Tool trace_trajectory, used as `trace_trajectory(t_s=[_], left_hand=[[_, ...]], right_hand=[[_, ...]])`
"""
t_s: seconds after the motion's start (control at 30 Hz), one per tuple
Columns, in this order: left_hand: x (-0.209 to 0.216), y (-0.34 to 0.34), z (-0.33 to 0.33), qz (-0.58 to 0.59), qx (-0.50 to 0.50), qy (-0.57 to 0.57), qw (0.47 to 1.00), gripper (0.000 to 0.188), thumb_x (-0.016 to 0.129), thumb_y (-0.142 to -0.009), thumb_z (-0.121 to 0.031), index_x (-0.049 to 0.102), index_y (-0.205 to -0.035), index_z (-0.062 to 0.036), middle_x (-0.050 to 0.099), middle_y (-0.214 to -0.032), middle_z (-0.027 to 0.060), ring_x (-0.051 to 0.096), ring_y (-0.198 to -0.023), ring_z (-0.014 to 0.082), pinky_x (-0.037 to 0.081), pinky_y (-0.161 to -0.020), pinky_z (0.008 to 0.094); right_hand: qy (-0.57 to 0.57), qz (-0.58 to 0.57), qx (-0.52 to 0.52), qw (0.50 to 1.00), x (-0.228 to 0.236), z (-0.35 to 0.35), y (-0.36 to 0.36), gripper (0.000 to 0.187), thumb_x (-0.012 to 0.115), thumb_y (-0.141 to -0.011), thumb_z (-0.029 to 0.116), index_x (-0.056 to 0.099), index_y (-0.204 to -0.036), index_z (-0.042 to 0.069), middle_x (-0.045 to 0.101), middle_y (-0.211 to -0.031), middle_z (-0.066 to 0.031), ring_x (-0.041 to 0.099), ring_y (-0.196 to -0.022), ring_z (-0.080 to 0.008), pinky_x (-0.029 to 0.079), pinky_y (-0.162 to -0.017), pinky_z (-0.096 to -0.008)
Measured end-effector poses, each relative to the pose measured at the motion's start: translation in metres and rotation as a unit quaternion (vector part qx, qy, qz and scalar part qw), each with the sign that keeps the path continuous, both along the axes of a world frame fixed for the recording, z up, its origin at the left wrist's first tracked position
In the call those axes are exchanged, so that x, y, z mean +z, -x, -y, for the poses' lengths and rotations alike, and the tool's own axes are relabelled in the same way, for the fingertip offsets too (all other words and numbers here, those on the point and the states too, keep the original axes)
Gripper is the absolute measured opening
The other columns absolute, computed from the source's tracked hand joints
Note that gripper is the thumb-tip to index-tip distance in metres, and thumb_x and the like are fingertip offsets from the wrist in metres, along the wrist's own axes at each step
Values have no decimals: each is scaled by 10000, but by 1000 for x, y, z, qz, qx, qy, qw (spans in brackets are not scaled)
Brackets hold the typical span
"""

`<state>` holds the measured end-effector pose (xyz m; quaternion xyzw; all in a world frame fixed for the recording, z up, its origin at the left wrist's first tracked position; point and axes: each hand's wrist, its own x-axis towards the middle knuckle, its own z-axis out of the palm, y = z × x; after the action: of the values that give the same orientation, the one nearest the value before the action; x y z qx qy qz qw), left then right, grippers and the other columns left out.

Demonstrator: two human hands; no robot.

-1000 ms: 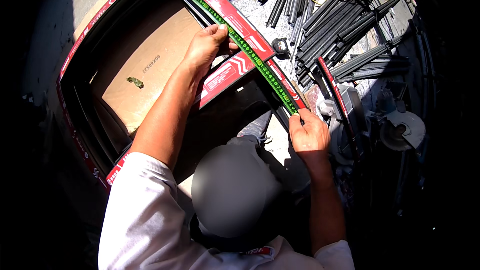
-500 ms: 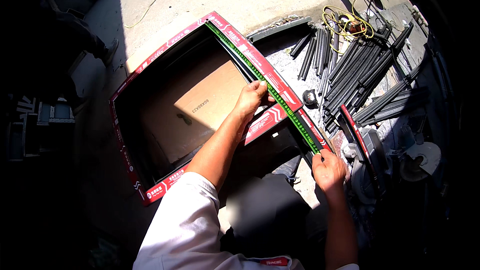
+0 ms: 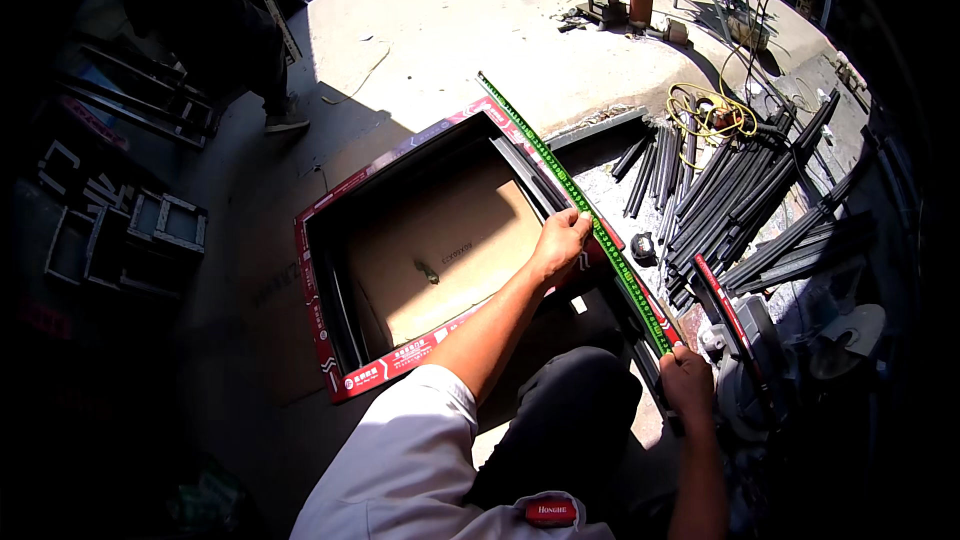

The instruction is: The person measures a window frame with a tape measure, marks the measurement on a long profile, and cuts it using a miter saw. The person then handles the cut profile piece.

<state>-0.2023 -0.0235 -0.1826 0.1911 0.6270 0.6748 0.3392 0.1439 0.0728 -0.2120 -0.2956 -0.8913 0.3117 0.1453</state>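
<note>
A green tape measure blade stretches diagonally along the right side of a black rectangular frame with red printed film. Its far tip sticks out past the frame's top corner. Midway along the blade, my left hand is closed, thumb and fingers pinching it beside the frame's right corner. At the near end my right hand is closed around the blade; whether the case is inside the fist is hidden. A red-filmed bar runs beside the blade between my hands. Brown cardboard shows inside the frame.
Many black bars lie piled at the right, near a yellow cable. A cutting machine with a disc stands at the lower right. Another person's leg and shoe are at the upper left, above small frames.
The blade's far tip, before at the frame's inner top corner, now reaches beyond that corner. Both hands still grip the blade. The view has tilted up, and the other person shows more fully.
</note>
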Motion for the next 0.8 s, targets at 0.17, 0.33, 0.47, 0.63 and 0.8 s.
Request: trace_trajectory(t_s=[0.17,0.33,0.47,0.63,0.8], left_hand=[[29,-38,-24,29,-68,-65,995,257,594,-1086,-224,639,-922,-31,589,-793,-17,505,-686,88,430,-654,270],[68,-74,-43,25,-121,-100,987,296,607,-1086,-227,628,-860,-37,556,-725,-19,490,-637,90,418,-605,272],[93,-108,-57,-5,-181,-55,982,284,612,-1081,-234,659,-877,-42,644,-794,-3,583,-736,101,495,-757,281],[115,-133,-66,-23,-243,-65,968,279,607,-1075,-246,724,-997,-5,709,-903,22,636,-825,123,520,-832,311],[150,-159,-65,-68,-245,-42,966,317,613,-1076,-271,730,-1096,22,733,-1004,63,665,-911,149,540,-867,324]], right_hand=[[147,152,-41,976,52,-10,-37,240,632,-938,257,651,-1100,82,634,-996,-104,605,-941,-254,466,-828,-440],[186,99,-56,976,81,-19,-92,231,660,-913,234,624,-1068,67,651,-999,-169,651,-953,-373,506,-836,-510],[211,103,-59,970,113,-16,-128,342,684,-864,261,654,-1143,67,662,-1023,-189,643,-989,-385,505,-885,-494],[260,94,-75,958,169,3,-165,632,810,-811,397,637,-1275,3,694,-1096,-154,659,-1008,-264,524,-900,-397],[266,65,-53,960,164,-2,-197,694,820,-792,348,616,-1390,61,629,-1352,-187,602,-1269,-327,452,-1106,-462]])
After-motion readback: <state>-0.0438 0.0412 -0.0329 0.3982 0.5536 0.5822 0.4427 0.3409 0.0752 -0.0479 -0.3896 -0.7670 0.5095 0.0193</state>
